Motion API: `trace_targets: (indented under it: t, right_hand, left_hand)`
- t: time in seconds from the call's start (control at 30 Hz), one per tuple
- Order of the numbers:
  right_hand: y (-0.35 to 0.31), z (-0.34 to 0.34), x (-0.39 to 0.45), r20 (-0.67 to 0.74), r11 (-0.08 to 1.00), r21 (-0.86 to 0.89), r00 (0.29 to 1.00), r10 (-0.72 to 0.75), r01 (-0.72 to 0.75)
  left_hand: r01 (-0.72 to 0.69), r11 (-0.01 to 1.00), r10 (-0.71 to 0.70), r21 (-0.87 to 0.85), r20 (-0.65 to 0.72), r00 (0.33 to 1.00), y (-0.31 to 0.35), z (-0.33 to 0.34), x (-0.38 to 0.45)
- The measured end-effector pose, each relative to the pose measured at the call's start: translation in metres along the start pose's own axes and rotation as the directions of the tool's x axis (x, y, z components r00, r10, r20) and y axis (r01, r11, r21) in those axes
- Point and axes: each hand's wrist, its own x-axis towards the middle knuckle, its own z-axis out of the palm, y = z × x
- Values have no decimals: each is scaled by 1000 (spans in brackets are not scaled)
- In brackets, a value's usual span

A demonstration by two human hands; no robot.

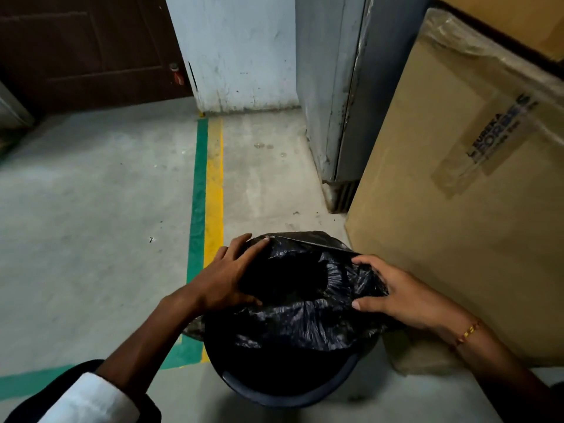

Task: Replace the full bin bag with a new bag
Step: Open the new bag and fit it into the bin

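Below, both hands grasp the black bag (305, 306) over the bin (274, 389): left hand (225, 276) and right hand (396, 291) pinching its edges; the bin's inside is hidden.

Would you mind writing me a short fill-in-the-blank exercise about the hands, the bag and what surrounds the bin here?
1. Both hands, left hand and right hand, hold a bin bag coloured ____.
2. The bag sits over the round bin, which stands on the ____.
3. Beside the bin, on the person's right, stands a large ____ box.
4. A yellow floor stripe runs alongside a ____ one.

Missing words: black; floor; cardboard; green
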Motion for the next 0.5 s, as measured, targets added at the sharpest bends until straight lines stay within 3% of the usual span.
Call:
trace_targets:
  t: [0.13,0.27,0.37,0.5]
  right_hand:
    - [-4,11,-5,39,966,208,988,150,-155]
    - [-5,24,-4,-51,908,359,967,251,-216]
    - [-8,31,-2,-122,900,381,953,279,-214]
    - [-7,34,13,-284,943,302,931,228,-139]
  left_hand:
    - [-28,998,23,58,84,996,-6,-4,-17]
    - [-15,970,0,242,61,998,-1,1,-39]
    - [-140,953,155,268,-36,987,14,6,-57]
    - [-310,924,307,224,47,950,36,7,-65]
